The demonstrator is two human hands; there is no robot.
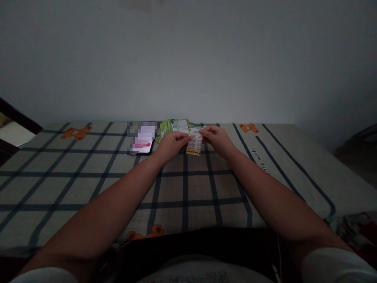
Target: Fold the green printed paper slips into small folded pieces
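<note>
A small white printed paper strip [194, 142] with red-orange text and a yellow band at its lower end is held up between both hands over the table. My left hand [173, 145] pinches its left edge between thumb and fingers. On the other side, my right hand [216, 138] pinches it near the upper right corner. Behind my left hand lie several green printed packets or cards [173, 125], overlapping one another; their lower part is hidden by the hand.
A phone [144, 138] with a lit, partly blurred screen lies left of the green packets. The checked tablecloth [200, 188] with orange bears covers the table, which meets a plain wall [188, 63]. Dark chair parts [17, 118] stand at the far left.
</note>
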